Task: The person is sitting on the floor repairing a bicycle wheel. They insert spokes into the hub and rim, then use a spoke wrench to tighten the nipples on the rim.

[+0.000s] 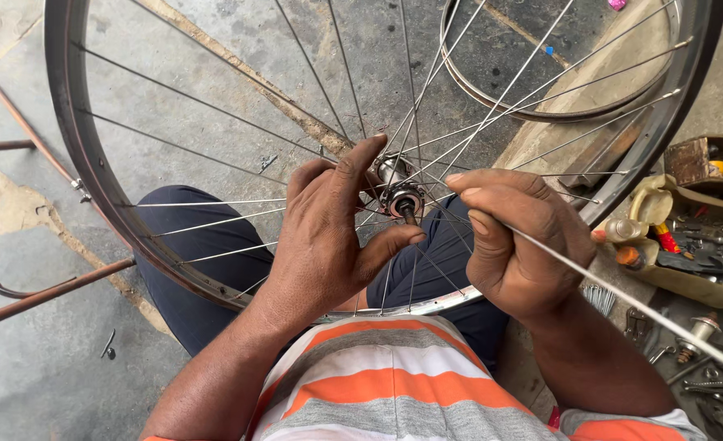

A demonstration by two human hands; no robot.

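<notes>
A bicycle wheel rim [67, 122] with thin metal spokes rests across my lap. Its hub [400, 196] sits at the middle, axle end pointing toward me. My left hand [329, 233] holds the hub, fingers spread along its left side and thumb just below it. My right hand [516, 241] pinches a loose spoke [622, 298] whose tip points at the hub; the spoke runs back past my wrist to the lower right.
A second rim [492, 94] lies on the concrete floor behind the wheel. At the right stands an open box of tools [696, 253] with small bottles, plus loose spokes [600, 298] and wrenches. Rusty metal bars [43, 294] lie at the left.
</notes>
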